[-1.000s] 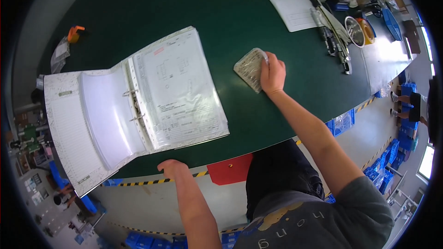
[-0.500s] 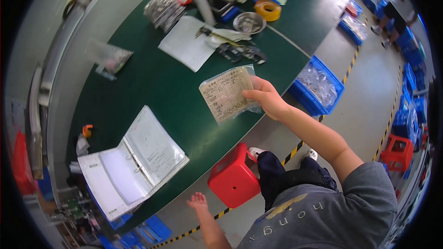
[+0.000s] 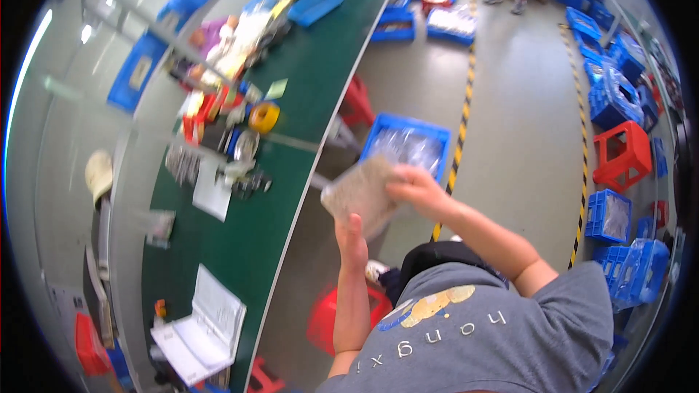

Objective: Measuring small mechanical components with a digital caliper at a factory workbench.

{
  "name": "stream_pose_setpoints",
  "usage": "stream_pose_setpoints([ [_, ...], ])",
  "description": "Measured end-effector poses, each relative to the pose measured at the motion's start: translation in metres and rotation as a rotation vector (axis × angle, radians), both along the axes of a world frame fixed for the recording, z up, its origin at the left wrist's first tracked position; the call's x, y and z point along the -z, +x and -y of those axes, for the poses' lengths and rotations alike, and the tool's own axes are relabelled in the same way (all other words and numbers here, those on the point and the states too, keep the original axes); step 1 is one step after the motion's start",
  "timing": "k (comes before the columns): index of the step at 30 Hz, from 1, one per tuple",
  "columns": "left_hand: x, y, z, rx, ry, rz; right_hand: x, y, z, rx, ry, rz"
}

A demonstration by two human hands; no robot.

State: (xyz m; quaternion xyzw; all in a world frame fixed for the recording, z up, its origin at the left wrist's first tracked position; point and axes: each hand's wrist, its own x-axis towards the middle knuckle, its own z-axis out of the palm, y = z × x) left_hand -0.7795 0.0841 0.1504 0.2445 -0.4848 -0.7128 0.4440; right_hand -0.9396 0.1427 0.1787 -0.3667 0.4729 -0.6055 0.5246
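Green table [image 3: 255, 247] is running down left half of frame, blue crate [image 3: 408, 124] sitting upper centre, binder [image 3: 218, 313] lying open lower left; blurred flat packet [image 3: 364, 193] hanging mid-frame, right hand [image 3: 416, 188] pinching its right edge, left hand [image 3: 352, 242] overlapping its lower edge, grip there unclear

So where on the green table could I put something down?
The green table is bare between the open binder and the white sheet, and between the blue tray and the table's long edge. It's crowded around the yellow roll.
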Motion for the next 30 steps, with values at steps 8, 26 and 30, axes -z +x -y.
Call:
stream_pose_setpoints([
  [8,0.012,-0.169,-0.039,0.735,0.230,0.131,0.014,-0.114,-0.126,0.410,-0.075,0.588],
  [26,0.052,-0.381,0.052,0.920,0.217,0.292,0.040,-0.328,-0.042,0.186,0.348,0.338],
  [30,0.060,-0.450,0.076,1.138,0.063,0.595,0.062,-0.398,-0.034,0.392,0.308,0.401],
])
